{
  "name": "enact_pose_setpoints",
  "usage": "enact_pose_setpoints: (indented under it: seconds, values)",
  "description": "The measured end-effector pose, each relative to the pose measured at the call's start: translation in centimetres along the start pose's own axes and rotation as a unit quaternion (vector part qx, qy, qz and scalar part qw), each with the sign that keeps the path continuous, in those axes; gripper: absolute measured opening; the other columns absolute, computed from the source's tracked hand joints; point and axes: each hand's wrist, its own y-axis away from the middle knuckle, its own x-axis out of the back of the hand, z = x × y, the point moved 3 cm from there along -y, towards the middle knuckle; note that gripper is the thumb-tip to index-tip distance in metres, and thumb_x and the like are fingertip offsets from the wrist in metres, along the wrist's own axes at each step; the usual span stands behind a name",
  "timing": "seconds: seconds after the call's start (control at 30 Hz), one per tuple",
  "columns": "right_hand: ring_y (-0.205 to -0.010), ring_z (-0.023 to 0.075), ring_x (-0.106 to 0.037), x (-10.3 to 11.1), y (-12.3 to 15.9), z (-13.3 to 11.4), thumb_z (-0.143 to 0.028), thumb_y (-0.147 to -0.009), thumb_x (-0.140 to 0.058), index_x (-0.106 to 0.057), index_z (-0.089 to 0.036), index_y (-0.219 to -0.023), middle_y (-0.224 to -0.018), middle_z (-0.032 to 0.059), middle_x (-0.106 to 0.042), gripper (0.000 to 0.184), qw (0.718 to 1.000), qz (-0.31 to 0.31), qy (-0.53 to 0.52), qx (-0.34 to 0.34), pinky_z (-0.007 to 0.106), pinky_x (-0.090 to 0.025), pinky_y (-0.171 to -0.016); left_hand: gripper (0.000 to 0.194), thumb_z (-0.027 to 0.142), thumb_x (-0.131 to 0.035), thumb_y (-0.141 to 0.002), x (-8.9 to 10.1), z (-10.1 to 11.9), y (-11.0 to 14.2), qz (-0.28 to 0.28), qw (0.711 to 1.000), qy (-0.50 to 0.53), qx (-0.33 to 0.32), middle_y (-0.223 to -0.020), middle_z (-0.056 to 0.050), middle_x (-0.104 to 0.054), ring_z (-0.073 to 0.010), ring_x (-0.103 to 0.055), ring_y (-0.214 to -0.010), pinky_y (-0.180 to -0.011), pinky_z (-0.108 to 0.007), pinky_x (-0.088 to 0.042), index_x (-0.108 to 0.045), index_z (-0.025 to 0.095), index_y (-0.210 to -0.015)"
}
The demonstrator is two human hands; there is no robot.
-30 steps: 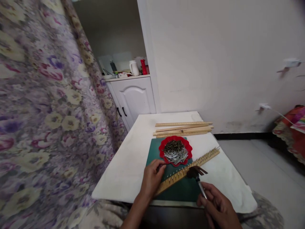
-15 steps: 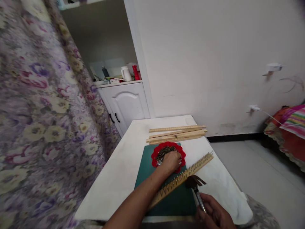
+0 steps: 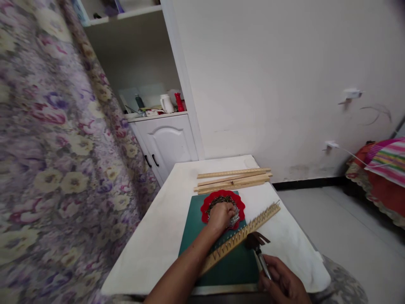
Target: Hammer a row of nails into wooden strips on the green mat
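Observation:
My left hand [image 3: 222,216] reaches into a red scalloped bowl [image 3: 205,207] of nails [image 3: 234,220], its fingers closed among them; whether a nail is pinched there is hidden. In my right hand [image 3: 281,278] is a claw hammer [image 3: 257,249], gripped by its metal handle, with the dark head pointing away from me over the mat. Between the bowl and the hammer a wooden strip [image 3: 236,240] lies at a slant, with rows of nails standing up along it. Bowl and strip rest on a green mat [image 3: 234,270].
Several wooden strips [image 3: 234,179] lie at the back of the white-covered table [image 3: 152,245]. A flowered curtain [image 3: 69,169] hangs on the left. Behind the table are a white cabinet [image 3: 171,143] and a wall. A bright striped cloth [image 3: 386,158] is at far right.
My left hand has moved from beside the nailed strip into the bowl, then shifted slightly left within it. The right hand keeps holding the hammer. The camera view has turned somewhat.

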Motion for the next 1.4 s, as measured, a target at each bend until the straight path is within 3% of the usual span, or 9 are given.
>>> enact_pose_setpoints:
  seconds: [0.27,0.4,0.53,0.63,0.77,0.9,1.17,1.27,1.4]
  values:
    - [-0.052,0.0177,-0.057,-2.0,0.4,-2.0,-0.046,-0.071,-0.07,-0.06,-0.02,-0.1,-0.061,0.0004,-0.063,0.04,0.999,-0.004,0.039,0.035,0.024,-0.038,-0.043,0.02,0.025,-0.044,-0.081,3.0,-1.0,3.6,0.096,0.99,0.105,0.016,-0.065,0.001,-0.064,-0.014,-0.06,-0.056,-0.059,-0.023,-0.044,-0.062,0.017,-0.078]
    - [-0.043,0.0108,-0.047,-3.2,0.3,-3.2,-0.039,-0.07,-0.073,-0.057,-0.021,-0.107,-0.071,-0.0006,-0.063,0.043,0.998,0.015,0.06,0.03,0.019,-0.027,-0.033,0.017,0.031,-0.051,-0.08,3.7,0.0,7.4,0.1,0.952,0.288,0.039,-0.067,0.0,-0.063,-0.0128,-0.058,-0.056,-0.057,-0.022,-0.043,-0.058,0.016,-0.077]
    - [-0.054,0.0148,-0.056,-4.3,0.3,-4.1,-0.034,-0.069,-0.074,-0.058,-0.02,-0.108,-0.075,0.0013,-0.065,0.044,0.995,0.029,0.083,0.055,0.02,-0.039,-0.04,0.02,0.035,-0.055,-0.08,2.4,1.4,11.7,0.055,0.906,0.412,0.073,-0.063,0.001,-0.061,-0.0103,-0.054,-0.053,-0.054,-0.02,-0.041,-0.057,0.015,-0.076]
    - [-0.047,0.0124,-0.052,-4.7,0.5,-3.8,-0.035,-0.069,-0.074,-0.057,-0.02,-0.11,-0.074,0.0001,-0.064,0.047,0.995,0.02,0.087,0.039,0.02,-0.038,-0.037,0.019,0.034,-0.058,-0.077,1.2,1.8,13.7,0.038,0.892,0.44,0.093,-0.061,0.002,-0.06,-0.0096,-0.053,-0.051,-0.053,-0.02,-0.039,-0.057,0.015,-0.074]
    - [-0.044,0.0101,-0.048,-5.0,1.1,-2.8,-0.036,-0.073,-0.071,-0.055,-0.021,-0.11,-0.074,-0.0021,-0.061,0.042,0.996,-0.004,0.084,0.015,0.019,-0.037,-0.036,0.017,0.032,-0.061,-0.075,0.2,1.9,14.9,0.033,0.878,0.464,0.115,-0.062,0.002,-0.061,-0.0098,-0.054,-0.052,-0.053,-0.021,-0.039,-0.057,0.016,-0.073]
    - [-0.068,0.017,-0.061,-5.1,1.4,-2.6,-0.029,-0.075,-0.071,-0.056,-0.019,-0.107,-0.074,-0.0009,-0.061,0.037,0.996,-0.003,0.083,0.034,0.024,-0.049,-0.058,0.018,0.033,-0.063,-0.074,-0.3,1.7,15.4,0.047,0.858,0.496,0.127,-0.059,0.002,-0.062,-0.0096,-0.054,-0.05,-0.051,-0.02,-0.038,-0.059,0.015,-0.074]
    - [-0.049,0.0092,-0.048,-5.6,1.5,-2.1,-0.031,-0.077,-0.068,-0.052,-0.019,-0.108,-0.074,-0.0014,-0.059,0.037,0.997,-0.021,0.072,0.008,0.016,-0.032,-0.036,0.019,0.029,-0.071,-0.066,-2.5,1.5,17.0,0.047,0.792,0.588,0.156,-0.053,0.001,-0.062,-0.0092,-0.052,-0.048,-0.05,-0.019,-0.036,-0.063,0.013,-0.074]
    - [-0.044,0.0068,-0.043,-5.6,1.6,-1.9,-0.031,-0.077,-0.068,-0.053,-0.02,-0.107,-0.071,-0.0032,-0.058,0.035,0.997,-0.029,0.076,0.002,0.015,-0.031,-0.035,0.019,0.031,-0.07,-0.067,-2.4,0.6,17.6,0.063,0.807,0.563,0.167,-0.053,0.001,-0.062,-0.0101,-0.052,-0.049,-0.051,-0.02,-0.037,-0.064,0.014,-0.073]
    - [-0.04,0.0053,-0.039,-5.3,1.7,-2.2,-0.034,-0.077,-0.067,-0.055,-0.021,-0.107,-0.067,-0.0054,-0.056,0.035,0.996,-0.012,0.086,0.005,0.014,-0.03,-0.034,0.019,0.034,-0.066,-0.072,-0.3,-1.9,18.2,0.159,0.875,0.425,0.166,-0.06,0.001,-0.062,-0.0117,-0.053,-0.056,-0.056,-0.021,-0.04,-0.065,0.015,-0.074]
